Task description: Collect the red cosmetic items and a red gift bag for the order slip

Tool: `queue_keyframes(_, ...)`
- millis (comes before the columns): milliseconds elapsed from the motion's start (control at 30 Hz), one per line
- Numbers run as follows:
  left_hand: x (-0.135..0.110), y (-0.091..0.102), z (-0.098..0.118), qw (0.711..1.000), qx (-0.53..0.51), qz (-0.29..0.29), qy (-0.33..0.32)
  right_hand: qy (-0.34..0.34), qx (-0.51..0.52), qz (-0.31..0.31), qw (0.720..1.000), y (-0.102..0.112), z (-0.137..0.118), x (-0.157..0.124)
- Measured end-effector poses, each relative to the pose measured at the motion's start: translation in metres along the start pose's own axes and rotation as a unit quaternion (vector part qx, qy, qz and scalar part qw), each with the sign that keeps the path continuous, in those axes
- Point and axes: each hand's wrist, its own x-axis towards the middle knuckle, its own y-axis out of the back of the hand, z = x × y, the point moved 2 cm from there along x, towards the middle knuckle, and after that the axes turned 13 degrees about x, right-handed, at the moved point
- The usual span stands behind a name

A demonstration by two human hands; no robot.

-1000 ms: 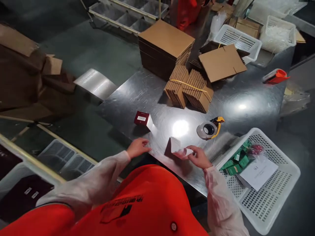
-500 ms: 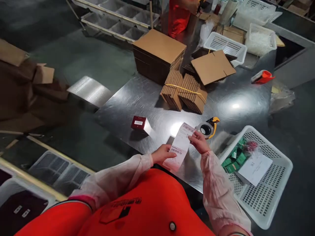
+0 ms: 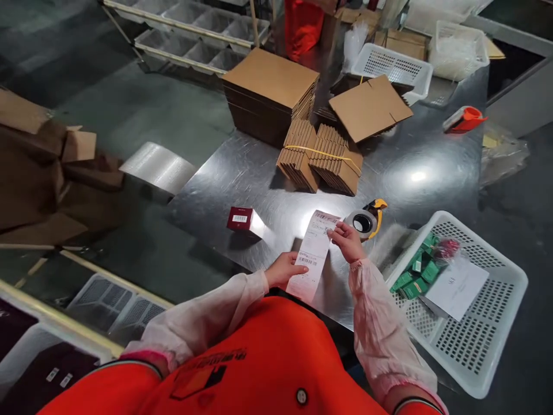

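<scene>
A long white shipping label with barcodes and small print is held between my two hands over the near edge of the metal table. My left hand is closed on its lower left edge, thumb on top. At the upper right edge, my right hand pinches the paper between thumb and fingers. Just beyond that hand lies a tape dispenser with a yellow-and-black handle. Left of the label, a small dark red box with a white barcode sticker stands on the table.
A white basket on the right holds green packets and a white card. Flattened cardboard stacks and a strapped bundle occupy the table's far side. Another person's orange clothing shows behind. Bin racks stand back left.
The view has shifted slightly. Both hands keep hold of the label, which now lies flatter and straighter, its crease less marked. The red box stays in place on the table.
</scene>
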Motion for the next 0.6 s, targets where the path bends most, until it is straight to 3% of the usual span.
queue_keyframes(600, 0.02, 0.013, -0.028, 0.997, -0.035, 0.053, 0.04, -0.052, 0.013, 0.018, 0.998, -0.006, 0.033, 0.028)
